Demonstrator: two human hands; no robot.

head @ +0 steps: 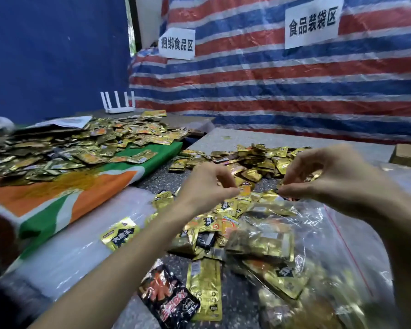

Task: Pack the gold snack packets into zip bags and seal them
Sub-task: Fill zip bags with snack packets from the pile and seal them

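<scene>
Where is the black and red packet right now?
Head view, bottom centre: the black and red packet lies just left of a long gold packet.

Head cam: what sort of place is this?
Likely a makeshift food-packing station. A paper sign on the striped tarp wall reads 食品装袋区, food bagging area. Heaps of gold snack packets cover the tables, and a clear zip bag lies part-filled in front.

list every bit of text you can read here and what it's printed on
"食品装袋区": large white paper sign on the striped tarp, at right.
"捆绑食品区": smaller white paper sign, to its left.
Print on the gold snack packets: too blurred to read.
Print on the black-and-red packet: too blurred to read.
</scene>
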